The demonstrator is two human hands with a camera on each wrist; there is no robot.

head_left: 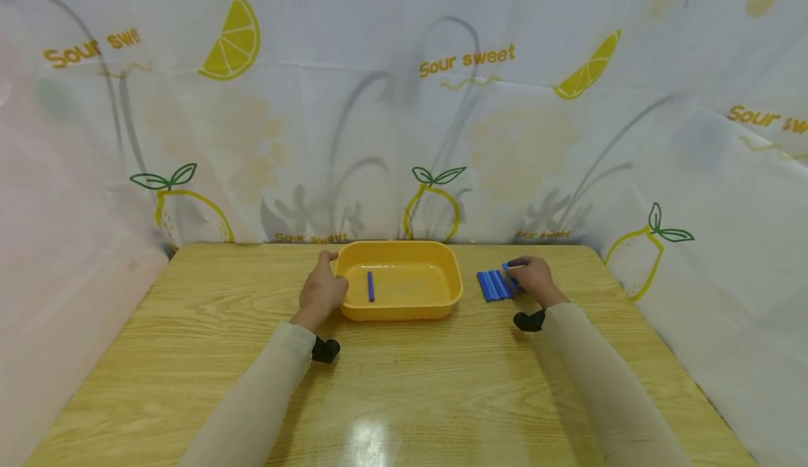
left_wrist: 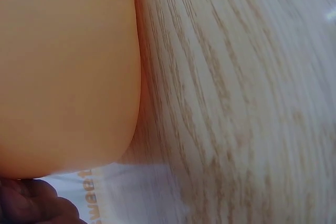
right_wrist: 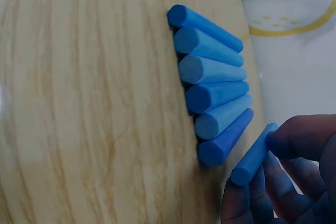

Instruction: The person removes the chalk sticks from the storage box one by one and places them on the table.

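My left hand grips the left end of a yellow plastic basin; its curled fingers show at the lower corner of the left wrist view, beside the basin's outer wall. One dark blue stick lies inside the basin. To the basin's right, my right hand pinches a short blue stick between thumb and fingers. Beside that hand several chalk-like blue sticks lie side by side in a row on the table, in lighter and darker shades.
The wood-grain table runs up to a white curtain printed with lemons, behind and at both sides. Black wrist straps are on both forearms.
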